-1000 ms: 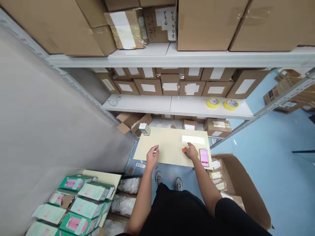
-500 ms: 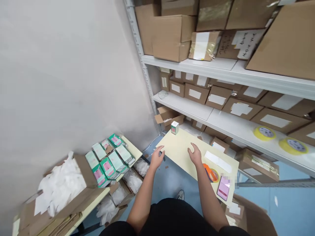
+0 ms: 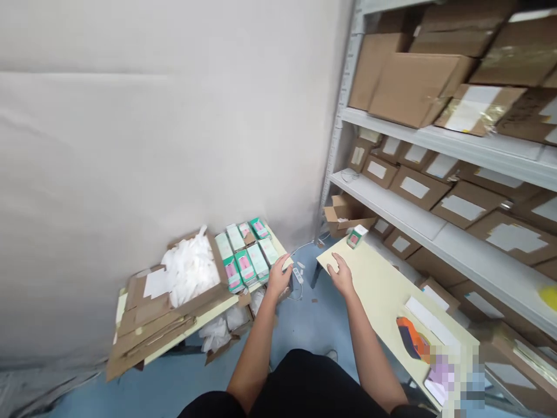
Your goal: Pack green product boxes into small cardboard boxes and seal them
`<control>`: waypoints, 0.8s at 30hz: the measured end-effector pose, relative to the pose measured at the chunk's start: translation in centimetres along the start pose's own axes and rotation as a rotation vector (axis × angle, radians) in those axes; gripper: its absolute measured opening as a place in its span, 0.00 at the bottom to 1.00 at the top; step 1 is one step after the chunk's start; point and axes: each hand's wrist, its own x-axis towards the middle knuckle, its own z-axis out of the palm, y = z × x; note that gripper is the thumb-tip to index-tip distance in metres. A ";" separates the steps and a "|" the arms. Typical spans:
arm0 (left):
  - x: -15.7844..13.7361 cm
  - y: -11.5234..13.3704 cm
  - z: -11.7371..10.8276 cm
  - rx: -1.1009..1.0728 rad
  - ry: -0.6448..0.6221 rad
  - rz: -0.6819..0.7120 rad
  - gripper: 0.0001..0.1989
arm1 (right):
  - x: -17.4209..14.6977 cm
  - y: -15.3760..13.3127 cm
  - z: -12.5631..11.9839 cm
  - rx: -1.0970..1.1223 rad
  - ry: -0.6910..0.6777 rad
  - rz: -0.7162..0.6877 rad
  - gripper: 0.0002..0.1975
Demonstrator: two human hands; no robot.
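Observation:
My left hand (image 3: 279, 276) hangs in the air with thumb and fingers apart and nothing in it. In the picture it overlaps the end of the left table, close to the green-and-white boxes (image 3: 246, 265), several of which show pink fronts. My right hand (image 3: 341, 275) is likewise empty, fingers spread, at the near left edge of the cream table (image 3: 378, 284). Beyond it, at that table's far corner, stands a small green-and-white box (image 3: 357, 237). An orange-and-dark tape dispenser (image 3: 412, 337), a white strip (image 3: 432, 321) and a partly blurred phone (image 3: 437, 386) lie farther right.
An open carton of white plastic bags (image 3: 191, 270) and flattened cardboard (image 3: 152, 325) rest on the left table. Grey shelving (image 3: 439, 136) full of cardboard boxes rises on the right. A power strip (image 3: 298, 275) with a cable lies on the blue floor between the tables.
The view has turned left, so the tables and shelves sit farther right in the picture. My hands stay empty and apart, the left now over the left table's end.

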 end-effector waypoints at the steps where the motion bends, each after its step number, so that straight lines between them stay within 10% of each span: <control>1: -0.5 -0.9 -1.8 -0.007 0.029 -0.013 0.21 | -0.1 -1.3 1.7 0.004 -0.024 -0.029 0.27; 14: -9.0 -12.4 -28.3 0.002 0.387 -0.248 0.23 | -3.0 -19.5 26.8 0.080 -0.402 -0.336 0.28; 24: -16.2 -16.6 -38.8 0.087 0.666 -0.569 0.30 | -4.7 -28.9 44.2 0.186 -0.744 -0.503 0.31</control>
